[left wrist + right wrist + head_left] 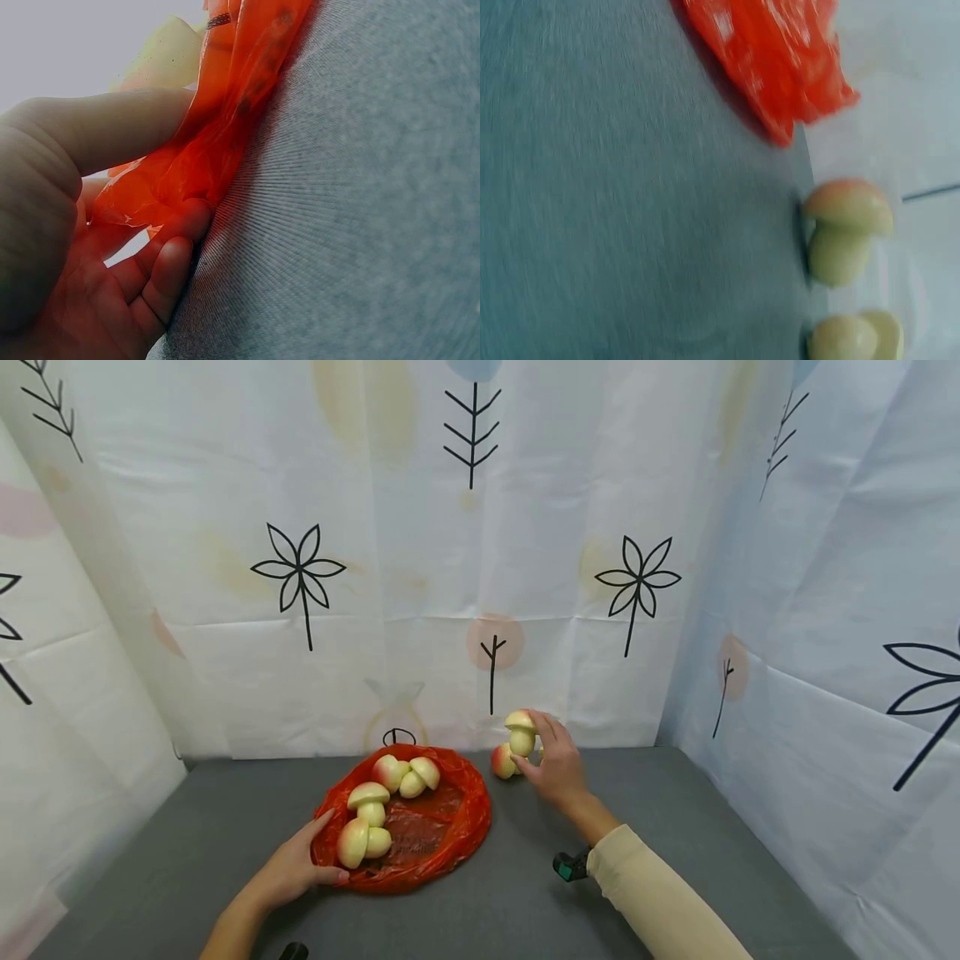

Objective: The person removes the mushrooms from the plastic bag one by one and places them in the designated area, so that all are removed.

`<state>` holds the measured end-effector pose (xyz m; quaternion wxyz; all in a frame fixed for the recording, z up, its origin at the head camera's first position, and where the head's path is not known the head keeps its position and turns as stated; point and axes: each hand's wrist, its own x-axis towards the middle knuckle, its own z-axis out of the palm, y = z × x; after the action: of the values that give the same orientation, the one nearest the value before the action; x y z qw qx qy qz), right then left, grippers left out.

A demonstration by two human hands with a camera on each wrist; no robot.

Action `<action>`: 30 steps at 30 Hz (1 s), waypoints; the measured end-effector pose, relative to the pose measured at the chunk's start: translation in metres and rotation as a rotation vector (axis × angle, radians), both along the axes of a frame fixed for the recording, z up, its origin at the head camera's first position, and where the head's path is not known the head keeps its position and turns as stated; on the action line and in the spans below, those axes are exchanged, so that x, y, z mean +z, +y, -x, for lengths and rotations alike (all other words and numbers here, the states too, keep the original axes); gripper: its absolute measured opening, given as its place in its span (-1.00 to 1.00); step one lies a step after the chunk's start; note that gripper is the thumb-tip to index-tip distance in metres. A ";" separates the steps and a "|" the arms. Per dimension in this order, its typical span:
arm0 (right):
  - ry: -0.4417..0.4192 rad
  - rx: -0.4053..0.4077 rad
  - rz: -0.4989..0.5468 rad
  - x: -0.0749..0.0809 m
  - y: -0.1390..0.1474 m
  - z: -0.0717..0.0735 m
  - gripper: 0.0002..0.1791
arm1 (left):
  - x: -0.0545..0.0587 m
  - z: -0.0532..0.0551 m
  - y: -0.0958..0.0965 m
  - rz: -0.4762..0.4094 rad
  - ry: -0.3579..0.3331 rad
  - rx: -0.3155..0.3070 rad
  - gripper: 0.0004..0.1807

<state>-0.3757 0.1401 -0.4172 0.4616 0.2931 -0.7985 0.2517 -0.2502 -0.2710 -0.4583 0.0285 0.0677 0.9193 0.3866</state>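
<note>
A red plastic bag [472, 827], its rim rolled open into a ring, lies on the table and holds several toy mushrooms [371, 802] with cream stems and pink-tinged caps. At its left side, my left hand [296, 864] grips the rim; the left wrist view shows the thin red plastic [187, 165] between thumb and fingers. Over the back of the table, my right hand [558, 768] pinches a mushroom [521, 742], stem down. Just behind it lies another mushroom [502, 762], with a sliver of a further one mostly covered by the hand. The blurred right wrist view does not show the right hand.
The grey table [637, 810] backs onto a white patterned curtain [427, 677], and similar cloth hangs on both sides. Two mushrooms [840, 255] appear near the table's edge in the right wrist view. A dark wrist device [572, 866] is by the right sleeve.
</note>
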 end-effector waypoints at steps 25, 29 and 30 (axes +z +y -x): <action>-0.266 -0.251 0.031 -0.027 0.076 0.017 -0.07 | 0.001 -0.001 0.001 -0.002 0.000 0.002 0.16; -0.321 -0.286 0.036 -0.031 0.083 0.019 -0.07 | 0.000 0.000 0.001 -0.001 0.001 0.003 0.16; -0.335 -0.293 0.037 -0.032 0.084 0.019 -0.07 | 0.000 0.000 0.001 0.000 0.000 0.004 0.16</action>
<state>-0.3947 0.2246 -0.4492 0.3596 0.1195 -0.8933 0.2419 -0.2499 -0.2705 -0.4580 0.0277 0.0656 0.9194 0.3868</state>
